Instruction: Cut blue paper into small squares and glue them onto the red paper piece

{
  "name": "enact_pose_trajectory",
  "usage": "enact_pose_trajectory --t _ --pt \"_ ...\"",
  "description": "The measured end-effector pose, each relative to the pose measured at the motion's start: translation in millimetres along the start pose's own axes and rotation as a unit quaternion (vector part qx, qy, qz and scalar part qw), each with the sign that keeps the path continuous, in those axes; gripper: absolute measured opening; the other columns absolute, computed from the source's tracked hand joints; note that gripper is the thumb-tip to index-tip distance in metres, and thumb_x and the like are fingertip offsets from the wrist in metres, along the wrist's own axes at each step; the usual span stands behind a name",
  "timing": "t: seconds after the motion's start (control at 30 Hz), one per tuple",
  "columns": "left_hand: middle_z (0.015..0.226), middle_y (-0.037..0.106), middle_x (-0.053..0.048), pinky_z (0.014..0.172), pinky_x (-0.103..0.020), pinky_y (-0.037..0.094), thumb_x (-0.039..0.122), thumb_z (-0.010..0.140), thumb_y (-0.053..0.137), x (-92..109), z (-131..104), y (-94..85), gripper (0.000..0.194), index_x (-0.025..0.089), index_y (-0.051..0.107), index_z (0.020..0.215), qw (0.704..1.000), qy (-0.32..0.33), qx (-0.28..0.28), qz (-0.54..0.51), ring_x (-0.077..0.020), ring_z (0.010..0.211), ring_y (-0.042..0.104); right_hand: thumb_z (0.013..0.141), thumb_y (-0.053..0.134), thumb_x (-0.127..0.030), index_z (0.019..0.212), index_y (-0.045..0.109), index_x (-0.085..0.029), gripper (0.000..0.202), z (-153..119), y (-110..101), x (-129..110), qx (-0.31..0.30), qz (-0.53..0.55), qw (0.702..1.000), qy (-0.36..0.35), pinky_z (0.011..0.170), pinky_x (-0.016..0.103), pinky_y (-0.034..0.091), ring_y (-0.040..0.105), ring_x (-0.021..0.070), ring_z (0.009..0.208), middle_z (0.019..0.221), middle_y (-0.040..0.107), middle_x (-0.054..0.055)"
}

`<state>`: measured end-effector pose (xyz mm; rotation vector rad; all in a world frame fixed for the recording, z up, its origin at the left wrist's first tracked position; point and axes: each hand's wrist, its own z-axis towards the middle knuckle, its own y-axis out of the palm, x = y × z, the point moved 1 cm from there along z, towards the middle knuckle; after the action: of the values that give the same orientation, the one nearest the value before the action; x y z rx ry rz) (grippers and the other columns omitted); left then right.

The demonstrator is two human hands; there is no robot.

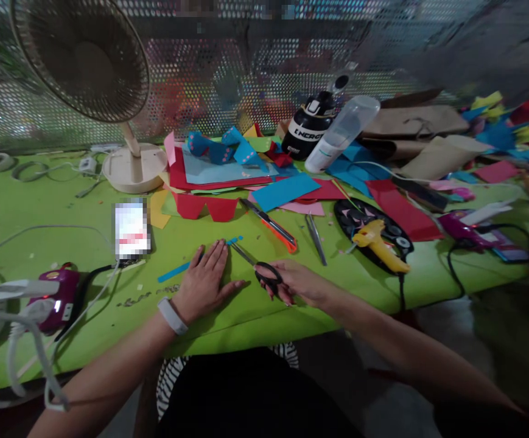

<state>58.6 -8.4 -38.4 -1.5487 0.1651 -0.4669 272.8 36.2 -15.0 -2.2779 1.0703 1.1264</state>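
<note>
Both hands (206, 275) (294, 281) occupy a cluttered green table (81, 222) facing perforated screening (213, 82).

My left hand (207, 275), wearing a pale wristband (171, 316), lies flat across a narrow blue strip (173, 272) on a green table (246, 316). My right hand (298, 281) grips black-handled scissors (247, 256), their tips beside small blue scraps (240, 238). Beyond lie a notched red paper shape (207, 207), an orange-and-black cutter (271, 225) and tweezers (316, 238); to the right, a yellow glue gun (378, 244) rests on a black palette (347, 213)
</note>
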Motion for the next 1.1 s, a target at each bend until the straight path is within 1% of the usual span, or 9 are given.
enact_pose_trajectory --t 0.2,0.4,0.53,0.63,0.77,0.93,1.1 --pt "0.159 0.027 -0.016 0.122 -0.048 0.017 0.072 0.093 0.017 -0.4 0.7 -1.0 0.089 0.006 0.027 0.152 1.000 0.001 -0.001 -0.006 -0.0265 0.149 0.023 0.075 0.066 -0.065 0.071 0.058 -0.016 0.050 1.9 0.3 0.5 0.002 0.010 1.000 0.009 0.030 0.018 0.026 0.044 0.0033 0.030 0.055 0.061 -0.002" --pt "0.159 0.026 -0.016 0.122 -0.048 0.017 0.071 0.093 0.019 -0.3 0.2 -1.9 0.088 0.005 0.028 0.151 1.000 0.007 0.002 -0.002 -0.0262 0.149 0.023 0.077 0.066 -0.063 0.070 0.058 -0.017 0.048 2.0 0.3 -0.6 0.022 0.013 1.000 -0.001 0.031 0.019 0.029 0.042 0.0031 0.030 0.054 0.061 -0.002" --pt "0.159 0.026 -0.016 0.122 -0.048 0.018 0.071 0.093 0.020 -0.2 0.2 -1.7 0.089 0.004 0.028 0.151 1.000 0.004 -0.001 0.001 -0.0263 0.149 0.023 0.076 0.067 -0.064 0.071 0.057 -0.017 0.048 0.6 -3.0 0.1 0.037 0.018 0.999 -0.009 0.031 0.020 0.028 0.042 0.0035 0.030 0.056 0.062 -0.001" --pt "0.159 0.026 -0.016 0.122 -0.049 0.019 0.070 0.094 0.021 -0.3 0.2 -1.2 0.087 0.005 0.027 0.151 1.000 0.005 0.003 0.000 -0.0261 0.149 0.023 0.076 0.065 -0.065 0.073 0.057 -0.017 0.049 -0.6 -5.8 2.9 0.045 0.017 0.999 -0.009 0.031 0.020 0.028 0.042 0.0036 0.031 0.057 0.062 -0.001" --pt "0.159 0.027 -0.016 0.122 -0.048 0.018 0.070 0.094 0.022 -0.5 0.3 -1.0 0.086 0.006 0.028 0.151 1.000 0.007 0.004 0.002 -0.0262 0.149 0.023 0.077 0.063 -0.066 0.073 0.057 -0.017 0.050 -2.2 -6.2 4.6 0.033 0.015 0.999 -0.006 0.032 0.020 0.028 0.042 0.0036 0.032 0.058 0.062 -0.001" --pt "0.159 0.027 -0.016 0.122 -0.048 0.017 0.070 0.093 0.019 -0.5 0.6 -2.1 0.088 0.005 0.027 0.151 1.000 0.009 -0.004 0.005 -0.0265 0.149 0.022 0.076 0.064 -0.066 0.070 0.058 -0.019 0.047 -2.6 -3.4 -1.0 0.026 0.006 1.000 -0.004 0.033 0.023 0.028 0.039 0.0043 0.032 0.057 0.060 -0.001" --pt "0.159 0.027 -0.016 0.122 -0.048 0.017 0.070 0.093 0.022 -1.0 0.2 -0.9 0.087 0.007 0.022 0.154 1.000 0.011 -0.001 0.009 -0.0265 0.149 0.021 0.077 0.064 -0.066 0.069 0.058 -0.019 0.047 -1.9 -2.3 -3.4 0.017 0.000 1.000 -0.003 0.033 0.023 0.027 0.039 0.0042 0.033 0.057 0.060 0.000"
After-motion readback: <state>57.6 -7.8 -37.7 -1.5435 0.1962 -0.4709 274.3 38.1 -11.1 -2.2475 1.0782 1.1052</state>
